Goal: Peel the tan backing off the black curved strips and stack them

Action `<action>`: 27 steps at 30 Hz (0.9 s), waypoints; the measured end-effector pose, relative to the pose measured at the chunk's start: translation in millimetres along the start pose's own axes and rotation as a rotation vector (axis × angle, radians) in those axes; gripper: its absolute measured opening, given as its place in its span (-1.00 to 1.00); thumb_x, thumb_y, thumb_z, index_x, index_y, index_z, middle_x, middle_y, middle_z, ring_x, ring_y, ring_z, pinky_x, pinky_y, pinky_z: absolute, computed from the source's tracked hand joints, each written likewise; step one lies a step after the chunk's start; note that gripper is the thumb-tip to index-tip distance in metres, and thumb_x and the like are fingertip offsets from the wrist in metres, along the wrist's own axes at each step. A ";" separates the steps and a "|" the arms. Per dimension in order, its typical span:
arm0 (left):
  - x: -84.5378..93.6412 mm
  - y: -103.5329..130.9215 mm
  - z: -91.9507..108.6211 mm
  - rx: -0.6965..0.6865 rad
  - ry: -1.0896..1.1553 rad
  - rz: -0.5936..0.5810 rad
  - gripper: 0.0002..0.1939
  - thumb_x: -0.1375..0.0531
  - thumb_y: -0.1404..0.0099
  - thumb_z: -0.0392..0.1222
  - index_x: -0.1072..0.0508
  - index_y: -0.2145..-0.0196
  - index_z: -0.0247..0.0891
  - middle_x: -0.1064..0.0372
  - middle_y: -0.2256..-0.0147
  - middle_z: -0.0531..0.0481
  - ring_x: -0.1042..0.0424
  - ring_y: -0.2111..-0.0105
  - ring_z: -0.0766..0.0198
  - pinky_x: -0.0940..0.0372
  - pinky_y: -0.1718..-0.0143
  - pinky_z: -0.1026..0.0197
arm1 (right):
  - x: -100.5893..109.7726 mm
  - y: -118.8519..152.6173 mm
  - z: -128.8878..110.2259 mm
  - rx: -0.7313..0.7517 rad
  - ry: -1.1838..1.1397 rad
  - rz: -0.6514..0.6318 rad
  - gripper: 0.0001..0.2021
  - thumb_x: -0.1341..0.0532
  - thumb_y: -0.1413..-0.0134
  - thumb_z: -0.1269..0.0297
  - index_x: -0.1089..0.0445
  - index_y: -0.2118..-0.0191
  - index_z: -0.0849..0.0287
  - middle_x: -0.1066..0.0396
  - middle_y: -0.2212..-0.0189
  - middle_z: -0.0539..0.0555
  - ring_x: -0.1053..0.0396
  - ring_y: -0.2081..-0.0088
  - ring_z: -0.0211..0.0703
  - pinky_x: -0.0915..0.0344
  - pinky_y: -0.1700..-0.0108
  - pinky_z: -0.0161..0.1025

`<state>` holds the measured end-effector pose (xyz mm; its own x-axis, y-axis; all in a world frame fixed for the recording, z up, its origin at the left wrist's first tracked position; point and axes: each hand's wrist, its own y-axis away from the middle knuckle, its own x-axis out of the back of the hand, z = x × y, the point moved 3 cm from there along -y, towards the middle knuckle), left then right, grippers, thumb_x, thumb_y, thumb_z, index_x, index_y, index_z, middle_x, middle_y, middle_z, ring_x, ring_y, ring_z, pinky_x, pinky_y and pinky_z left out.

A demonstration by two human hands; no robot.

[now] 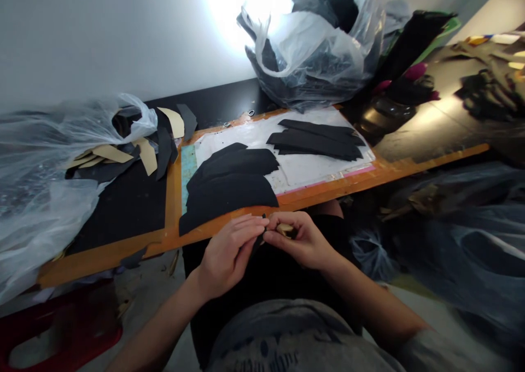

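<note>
A long counter with an orange edge runs across the view, and a white mat lies on top of it. At the far side sits a big clear bag stuffed with dark pieces, and another clear bag spills black and tan scraps at the left. On the mat lie two piles of black cut shapes: a wide curved pile near the person and a thin pile farther back. Below the counter edge, over the lap, the two hands meet. The left hand pinches the end of a small black strip with its fingertips. The right hand is curled shut on the other end of the strip and on a bit of tan backing. So each grip is closed on the same little piece, held just below the counter and close to the curved pile. It looks like the step in hand is peeling the tan layer off the black piece. The next move likely needs a slow, steady pull, with one hand holding the black part tight so it does not bend or tear.
</note>
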<state>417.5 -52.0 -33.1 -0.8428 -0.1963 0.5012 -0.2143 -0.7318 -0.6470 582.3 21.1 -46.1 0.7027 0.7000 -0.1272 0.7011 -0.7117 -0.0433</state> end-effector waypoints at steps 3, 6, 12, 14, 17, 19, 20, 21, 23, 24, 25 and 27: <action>4.2 1.1 2.8 -0.071 -0.095 -0.062 -0.49 -0.19 -0.34 -0.58 -0.42 -0.19 -0.30 -0.46 -0.08 -0.20 -0.45 -0.11 0.19 -0.41 -0.17 0.12 | -2.1 0.6 -1.4 0.022 -0.023 -0.022 -0.62 -0.35 -0.19 -0.01 -0.34 0.43 0.20 -0.15 0.55 -0.09 -0.01 0.51 -0.36 -0.01 0.45 -0.34; 9.8 0.4 4.7 -0.066 -0.136 -0.089 -0.54 -0.22 -0.34 -0.55 -0.46 -0.15 -0.32 -0.45 -0.06 -0.20 -0.47 -0.06 0.23 -0.42 -0.12 0.20 | -4.3 2.9 -1.5 0.045 -0.056 -0.054 -0.64 -0.34 -0.23 0.03 -0.36 0.42 0.20 -0.18 0.55 -0.09 -0.03 0.51 -0.37 -0.02 0.45 -0.34; 16.7 1.8 6.4 -0.088 -0.170 -0.048 -0.57 -0.29 -0.28 -0.55 -0.49 -0.08 -0.33 -0.44 -0.05 -0.19 -0.48 -0.05 0.21 -0.44 -0.11 0.18 | -7.4 8.6 5.7 0.021 -0.117 -0.106 -0.64 -0.34 -0.24 0.03 -0.37 0.42 0.21 -0.18 0.57 -0.10 -0.02 0.55 -0.39 0.04 0.49 -0.34; 16.1 2.3 7.1 -0.096 -0.166 -0.089 -0.53 -0.27 -0.30 -0.54 -0.45 -0.14 -0.35 -0.44 -0.06 -0.20 -0.48 -0.06 0.21 -0.42 -0.14 0.20 | -7.9 9.4 7.3 0.022 -0.115 -0.117 -0.63 -0.32 -0.26 0.01 -0.38 0.41 0.21 -0.17 0.58 -0.11 -0.03 0.57 -0.39 0.05 0.50 -0.34; 15.1 1.1 7.6 -0.086 -0.119 -0.163 -0.57 -0.23 -0.35 -0.53 -0.46 -0.14 -0.34 -0.46 -0.05 -0.18 -0.48 -0.06 0.27 -0.39 -0.16 0.27 | -7.1 9.5 7.2 0.042 -0.085 -0.126 -0.62 -0.30 -0.28 -0.01 -0.40 0.40 0.22 -0.18 0.59 -0.11 -0.06 0.57 -0.39 0.03 0.51 -0.35; 15.5 -1.2 6.9 -0.065 -0.086 -0.175 -0.61 -0.22 -0.36 -0.51 -0.48 -0.11 -0.32 -0.46 -0.02 -0.16 -0.49 -0.02 0.29 -0.39 -0.13 0.30 | -6.3 9.6 7.3 0.048 -0.064 -0.147 -0.62 -0.30 -0.28 0.00 -0.42 0.40 0.23 -0.18 0.61 -0.11 -0.08 0.58 -0.39 0.03 0.51 -0.35; 15.8 -2.5 6.3 -0.052 -0.074 -0.178 -0.63 -0.22 -0.37 -0.50 -0.48 -0.09 -0.31 -0.47 0.00 -0.15 -0.49 -0.01 0.29 -0.40 -0.11 0.30 | -6.0 9.9 8.2 0.041 -0.063 -0.160 -0.62 -0.30 -0.28 0.00 -0.42 0.40 0.23 -0.18 0.63 -0.12 -0.08 0.59 -0.40 0.03 0.51 -0.36; 16.0 -3.8 5.7 -0.039 -0.064 -0.184 -0.65 -0.22 -0.37 -0.49 -0.48 -0.07 -0.30 -0.47 0.02 -0.15 -0.50 0.01 0.29 -0.42 -0.09 0.30 | -6.0 10.4 9.8 0.031 -0.069 -0.171 -0.62 -0.30 -0.28 0.00 -0.42 0.40 0.23 -0.18 0.64 -0.12 -0.08 0.60 -0.40 0.04 0.52 -0.36; 16.2 -5.5 4.6 -0.016 -0.052 -0.202 -0.71 -0.23 -0.38 -0.46 -0.48 -0.02 -0.29 -0.47 0.06 -0.13 -0.51 0.06 0.29 -0.44 -0.03 0.29 | -7.2 11.6 15.0 0.002 -0.102 -0.185 -0.61 -0.30 -0.27 -0.01 -0.41 0.40 0.23 -0.18 0.65 -0.13 -0.07 0.62 -0.41 0.06 0.53 -0.37; 16.6 -5.5 4.6 -0.017 -0.053 -0.205 -0.74 -0.23 -0.38 -0.45 -0.48 0.01 -0.28 -0.47 0.08 -0.12 -0.52 0.08 0.29 -0.45 0.00 0.29 | -8.7 12.2 18.4 -0.015 -0.130 -0.187 -0.61 -0.31 -0.26 -0.02 -0.40 0.41 0.23 -0.19 0.64 -0.12 -0.07 0.62 -0.41 0.07 0.54 -0.37; 17.3 -5.0 4.8 -0.025 -0.067 -0.197 -0.77 -0.23 -0.38 -0.45 -0.48 0.04 -0.28 -0.47 0.10 -0.11 -0.52 0.10 0.30 -0.46 0.03 0.30 | -10.6 12.5 22.0 -0.035 -0.171 -0.184 -0.60 -0.32 -0.25 -0.03 -0.39 0.41 0.22 -0.22 0.62 -0.11 -0.07 0.62 -0.41 0.07 0.55 -0.37; 20.1 -1.9 5.8 -0.059 -0.147 -0.141 -0.77 -0.25 -0.35 -0.47 -0.49 0.06 -0.28 -0.46 0.10 -0.11 -0.52 0.12 0.30 -0.46 0.05 0.31 | -14.0 11.8 29.5 -0.091 -0.302 -0.144 -0.60 -0.33 -0.22 -0.05 -0.36 0.41 0.20 -0.24 0.61 -0.11 -0.07 0.64 -0.41 0.03 0.58 -0.39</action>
<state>403.9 -58.4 -18.5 -0.7221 -0.1908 0.6649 -0.3573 -0.7202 -0.5947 577.2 1.2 -74.1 0.5381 0.7342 -0.4140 0.8078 -0.5894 0.0046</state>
